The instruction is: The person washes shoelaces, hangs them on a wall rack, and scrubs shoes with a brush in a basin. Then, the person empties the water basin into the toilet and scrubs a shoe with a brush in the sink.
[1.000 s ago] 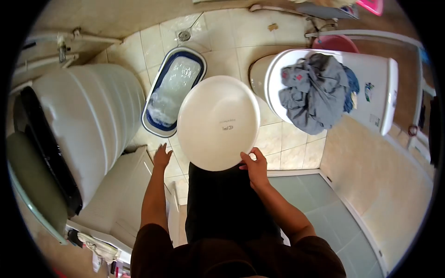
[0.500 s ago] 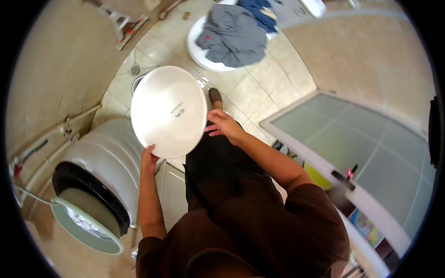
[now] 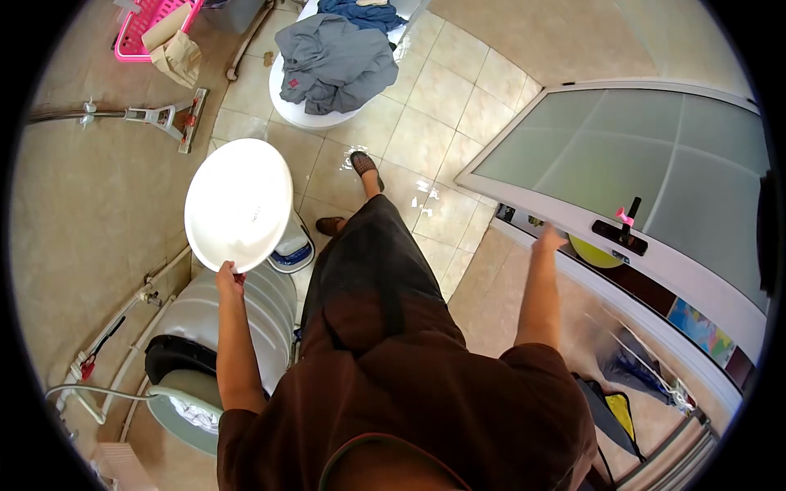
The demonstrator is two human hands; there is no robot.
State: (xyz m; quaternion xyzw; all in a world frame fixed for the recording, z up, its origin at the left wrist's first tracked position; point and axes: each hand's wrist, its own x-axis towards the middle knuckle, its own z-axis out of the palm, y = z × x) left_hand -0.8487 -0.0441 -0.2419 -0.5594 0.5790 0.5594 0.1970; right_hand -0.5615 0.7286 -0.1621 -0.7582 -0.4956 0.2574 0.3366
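My left hand (image 3: 232, 279) grips the near rim of a white basin (image 3: 239, 200), which is tilted with its inside facing me and small dark print on the bottom. My right hand (image 3: 548, 239) is stretched out to the right, close to the edge of a frosted-glass door (image 3: 610, 139). Its fingers are blurred, and contact with the door cannot be made out. Below the basin stands a large grey barrel (image 3: 254, 319). A green basin (image 3: 188, 442) sits at the barrel's black-rimmed end, with a hose running to it.
Grey clothing (image 3: 340, 65) lies piled over a white tub (image 3: 315, 119) on the wet tile floor (image 3: 426, 135). A squeegee mop (image 3: 168, 120) and a pink basket (image 3: 131, 37) are by the left wall. Pipes (image 3: 135, 327) run along that wall. The door has a black handle (image 3: 620, 237).
My right hand has left the basin's side and swung out right toward the door. The basin, now in my left hand alone, has shifted left. The view has turned and moved.
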